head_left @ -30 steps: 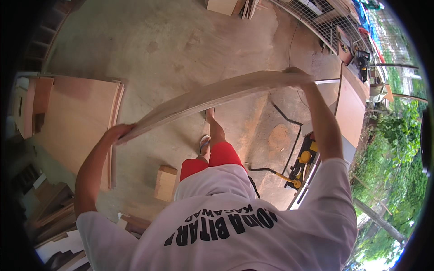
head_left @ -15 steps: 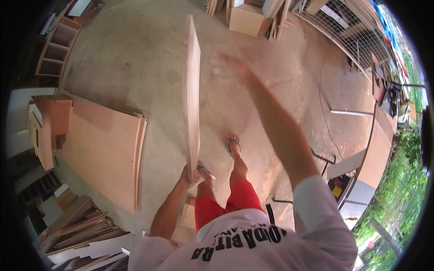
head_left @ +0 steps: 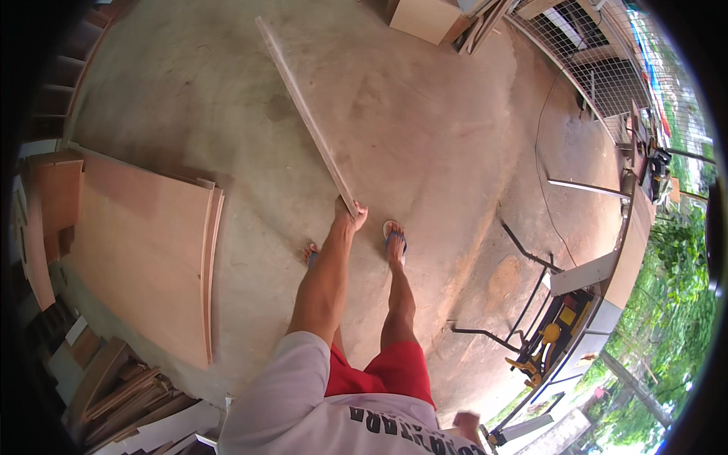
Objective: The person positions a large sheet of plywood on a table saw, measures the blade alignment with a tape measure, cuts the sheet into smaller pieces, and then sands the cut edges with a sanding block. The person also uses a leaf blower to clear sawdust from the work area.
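Note:
My left hand point(head_left: 355, 216) is closed around the near end of a long, pale wooden board point(head_left: 302, 106). Seen almost edge-on, the board slants away from me toward the far left, held over the concrete floor. My left arm reaches out straight in front of my body. Low beside my red shorts, my right hand point(head_left: 466, 420) hangs at the lower edge of the picture. It is small and unclear there, so its fingers cannot be made out, and it is well apart from the board.
A stack of large plywood sheets point(head_left: 144, 250) lies on the left. Wood offcuts point(head_left: 133, 398) are heaped at the lower left. To the right stands a workbench with a yellow-and-black power tool point(head_left: 547, 337) and black metal legs point(head_left: 523, 307). A cardboard-coloured box point(head_left: 425, 19) sits at the far side.
The board has swung from nearly straight ahead to a leftward slant, as my left hand moved forward and right. My right hand has dropped from out in front to my right side.

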`<state>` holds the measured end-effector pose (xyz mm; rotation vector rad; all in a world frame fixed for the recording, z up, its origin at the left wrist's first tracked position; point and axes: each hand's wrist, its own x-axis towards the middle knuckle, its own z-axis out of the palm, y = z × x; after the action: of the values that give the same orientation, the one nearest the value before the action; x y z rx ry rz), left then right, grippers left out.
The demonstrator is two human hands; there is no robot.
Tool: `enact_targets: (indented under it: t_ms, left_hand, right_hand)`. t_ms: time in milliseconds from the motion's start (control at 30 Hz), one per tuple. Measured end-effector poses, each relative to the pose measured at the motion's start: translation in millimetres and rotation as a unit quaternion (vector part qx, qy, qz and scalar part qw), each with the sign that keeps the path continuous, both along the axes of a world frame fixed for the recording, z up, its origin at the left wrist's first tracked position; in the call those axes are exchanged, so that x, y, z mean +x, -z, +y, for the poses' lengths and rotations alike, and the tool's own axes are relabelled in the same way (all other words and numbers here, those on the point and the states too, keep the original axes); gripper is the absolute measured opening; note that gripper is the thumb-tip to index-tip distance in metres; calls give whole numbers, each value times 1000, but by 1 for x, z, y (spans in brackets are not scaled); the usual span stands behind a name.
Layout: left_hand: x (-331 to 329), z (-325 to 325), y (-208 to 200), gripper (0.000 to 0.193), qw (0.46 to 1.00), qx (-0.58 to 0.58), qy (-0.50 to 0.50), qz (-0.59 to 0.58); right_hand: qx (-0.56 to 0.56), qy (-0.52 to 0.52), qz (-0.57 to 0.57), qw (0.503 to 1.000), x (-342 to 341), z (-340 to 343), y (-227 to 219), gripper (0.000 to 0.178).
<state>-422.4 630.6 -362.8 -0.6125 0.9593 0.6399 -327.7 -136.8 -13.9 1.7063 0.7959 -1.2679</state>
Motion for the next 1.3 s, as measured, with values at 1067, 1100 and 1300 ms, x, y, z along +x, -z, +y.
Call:
enact_targets:
  t_ms: [1067,1100,1300]
  left_hand:
    - [-304,-172,-336,72,889,66,218,398]
    - [-308,-174,-352,73,876,81,238,411]
    - [-297,-179,-395,76,844,56,295,444]
  right_hand:
    - [222,739,9,636,105,118,80,44]
    - [207,766,11,608,116,145,75,41]
    - [227,783,13,579,163,244,73,38]
